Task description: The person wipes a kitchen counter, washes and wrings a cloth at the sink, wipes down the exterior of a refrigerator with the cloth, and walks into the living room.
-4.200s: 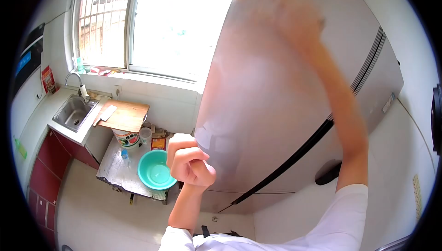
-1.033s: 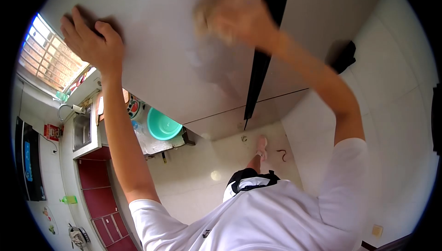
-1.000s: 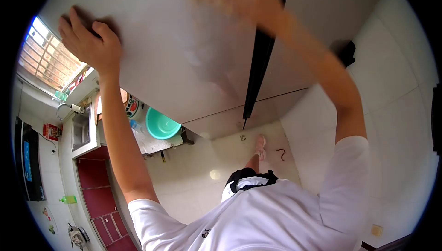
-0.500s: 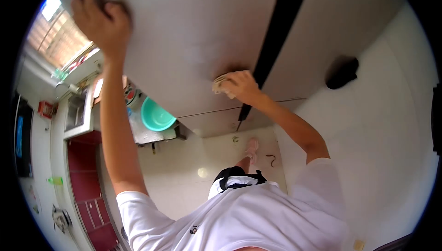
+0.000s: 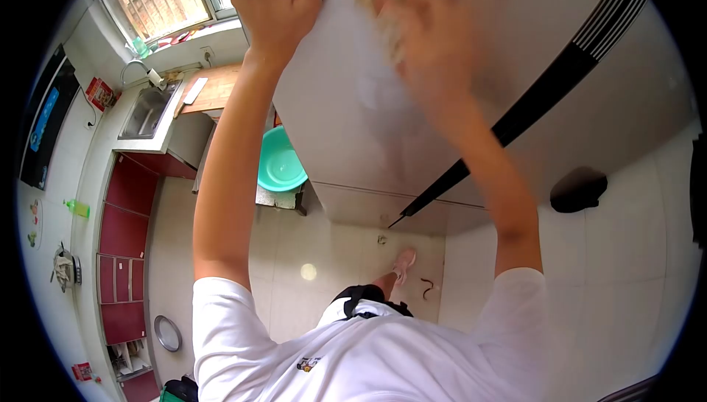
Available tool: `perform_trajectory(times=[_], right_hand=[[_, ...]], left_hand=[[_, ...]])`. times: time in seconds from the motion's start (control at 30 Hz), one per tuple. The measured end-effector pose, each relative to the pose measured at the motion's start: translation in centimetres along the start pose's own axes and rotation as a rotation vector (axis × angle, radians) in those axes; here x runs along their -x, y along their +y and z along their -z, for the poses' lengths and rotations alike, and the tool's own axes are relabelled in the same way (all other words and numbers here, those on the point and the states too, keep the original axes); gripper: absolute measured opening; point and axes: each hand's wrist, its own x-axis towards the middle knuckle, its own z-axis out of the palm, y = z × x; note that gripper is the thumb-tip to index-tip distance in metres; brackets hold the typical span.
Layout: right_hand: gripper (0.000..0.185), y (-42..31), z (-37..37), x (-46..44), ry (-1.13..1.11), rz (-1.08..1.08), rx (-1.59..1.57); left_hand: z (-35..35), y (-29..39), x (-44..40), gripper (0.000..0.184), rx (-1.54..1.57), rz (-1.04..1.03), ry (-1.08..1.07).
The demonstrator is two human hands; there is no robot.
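Note:
In front of me stands a large grey two-door panel, which looks like a refrigerator (image 5: 346, 129), with a black strip (image 5: 545, 92) running between its doors. My left hand (image 5: 272, 0) lies against the left door near its outer edge, thumb apart from the fingers; the fingertips are cut off by the top of the view. My right hand (image 5: 434, 41), smeared by motion, presses a crumpled beige cloth (image 5: 390, 22) to the upper part of the same door, left of the black strip.
Left of the door, a turquoise basin (image 5: 281, 162) rests on a low stand. Farther left are a sink (image 5: 151, 111), a cutting board (image 5: 213, 86) with a knife (image 5: 195, 91), and red cabinets (image 5: 131, 229). A metal dish (image 5: 168, 333) sits on the floor. A black object (image 5: 579, 192) is at right.
My right hand has moved the cloth up the door and is now blurred. The view has turned, so the kitchen side shows more. My left hand remains against the door's edge.

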Motion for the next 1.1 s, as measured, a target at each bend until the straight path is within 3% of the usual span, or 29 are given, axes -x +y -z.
perform_trajectory(times=[0.1,0.13,0.17,0.23,0.3,0.37,0.43,0.5,0.53,0.57,0.63,0.67,0.77,0.83,0.87,0.93,0.97,1.03,1.07,1.1], right_hand=[[0.038,-4.0,-1.5,11.2,-0.386,0.232,-0.035],[0.038,-4.9,-2.5,14.8,-0.477,0.286,-0.072],[0.038,-5.2,-2.4,14.8,-0.461,0.290,-0.059],[0.038,-5.3,-2.1,15.3,-0.555,0.205,-0.139],[0.036,-3.4,-0.9,9.5,-0.418,0.244,-0.133],[0.037,-0.5,-0.8,2.8,-0.151,0.151,0.035],[0.037,0.3,-0.2,-0.4,-0.133,0.090,0.031],[0.037,0.9,0.0,-2.7,-0.048,-0.040,0.042],[0.037,0.9,0.2,-3.0,0.003,-0.109,0.057],[0.036,0.1,0.0,-1.1,-0.045,-0.042,0.046],[0.035,-2.1,-1.0,4.2,-0.174,0.074,-0.046],[0.035,-3.3,-1.1,6.8,-0.263,0.109,-0.131],[0.037,-6.0,-0.1,15.4,-0.433,0.176,-0.226],[0.032,-6.8,2.2,17.8,-0.586,-0.063,-0.420],[0.032,-7.5,4.0,18.0,-0.565,-0.066,-0.410],[0.023,-10.3,9.0,19.6,-0.282,-1.016,-0.780],[0.023,-11.4,11.8,19.7,-0.270,-1.065,-0.771],[0.027,-12.6,17.4,18.7,0.129,-2.134,-1.322],[0.034,-14.1,18.9,20.0,0.236,-2.173,-1.343],[0.034,-15.0,20.5,20.6,0.293,-2.185,-1.311]], left_hand=[[0.3,0.6,-0.7,0.051,-0.093,0.052,-0.015],[0.3,0.2,-0.8,0.050,-0.196,0.051,-0.149],[0.4,0.0,-1.4,0.050,-0.302,0.048,-0.279],[0.4,0.4,-1.7,0.050,-0.264,0.058,-0.219],[0.9,1.2,-1.1,0.050,-0.183,0.099,-0.142],[1.1,1.2,-1.2,0.051,-0.117,0.106,-0.135],[1.4,1.2,-0.6,0.052,-0.046,0.129,-0.141],[1.1,0.4,-0.5,0.056,-0.135,0.004,-0.132],[1.0,0.8,-0.6,0.055,0.290,0.196,-0.099],[1.0,1.1,-0.7,0.055,0.719,0.372,0.014],[-0.3,-1.2,0.3,0.054,-0.004,-0.058,0.076],[-1.0,-1.3,0.4,0.056,0.031,-0.076,0.151],[0.0,-0.3,-0.1,0.055,0.087,0.011,0.095],[-0.9,-0.9,0.7,0.055,0.084,-0.024,0.112],[-1.0,-1.3,0.6,0.054,0.059,-0.046,0.129],[-1.0,-1.6,-0.1,0.053,0.083,-0.054,0.135],[-0.7,-1.1,0.1,0.052,0.102,-0.044,0.133],[-0.5,-0.6,-0.2,0.045,0.110,0.072,0.124],[1.8,1.1,0.2,0.044,0.299,0.075,-0.145],[5.8,5.7,1.6,0.043,0.173,0.147,-0.355]])
